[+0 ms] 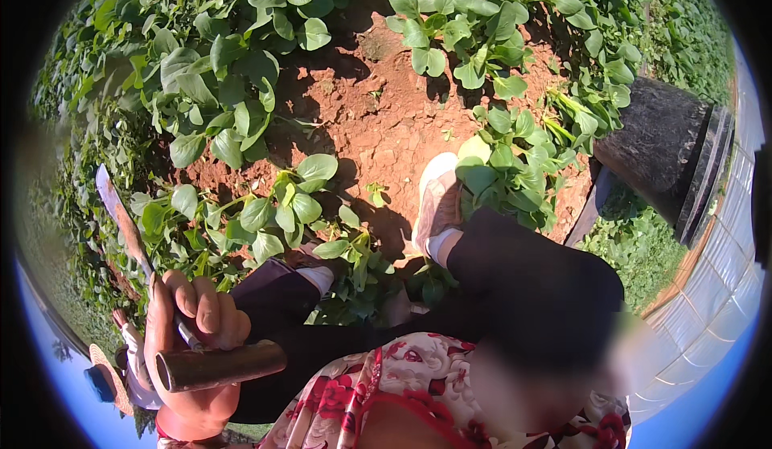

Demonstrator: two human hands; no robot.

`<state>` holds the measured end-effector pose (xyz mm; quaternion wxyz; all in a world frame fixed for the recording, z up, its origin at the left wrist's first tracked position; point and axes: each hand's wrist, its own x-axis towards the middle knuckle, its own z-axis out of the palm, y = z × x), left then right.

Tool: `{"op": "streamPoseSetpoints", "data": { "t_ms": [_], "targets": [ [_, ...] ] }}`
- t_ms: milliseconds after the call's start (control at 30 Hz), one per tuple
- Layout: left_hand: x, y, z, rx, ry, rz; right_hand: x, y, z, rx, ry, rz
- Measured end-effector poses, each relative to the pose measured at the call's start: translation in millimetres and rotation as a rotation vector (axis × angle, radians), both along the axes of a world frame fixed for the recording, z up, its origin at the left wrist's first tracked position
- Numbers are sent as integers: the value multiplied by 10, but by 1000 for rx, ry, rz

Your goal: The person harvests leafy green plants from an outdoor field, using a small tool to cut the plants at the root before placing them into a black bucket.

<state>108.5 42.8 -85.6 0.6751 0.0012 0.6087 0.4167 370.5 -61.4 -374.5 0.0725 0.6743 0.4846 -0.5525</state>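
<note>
At the lower left my left hand (pixel 201 328) is closed, fingers curled round a sickle. Its thin, partly rusty blade (pixel 125 216) points up and away to the left, while the short brown tubular handle (pixel 221 366) lies across my palm. Leafy green plants (pixel 273 212) grow just beyond this hand, apart from it. A blurred skin-coloured patch (pixel 515 389) at the lower right may be my right hand; its fingers cannot be made out.
My pale shoe (pixel 437 200) stands on reddish soil (pixel 378 111) among broad-leaved plants (pixel 474 31). A dark bucket (pixel 655 143) lies tilted at the right, before plastic sheeting (pixel 708 304). Another person wearing a straw hat (pixel 108 381) is at the far left.
</note>
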Motion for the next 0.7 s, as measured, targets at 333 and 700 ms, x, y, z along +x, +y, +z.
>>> {"op": "streamPoseSetpoints", "data": {
  "t_ms": [333,700],
  "targets": [
    [435,666,-590,-212,43,-350,-204,-1,-164,-131,-60,-176],
    [651,438,-397,-410,-19,-227,27,-1101,849,-410,-143,-116]
  ]
}}
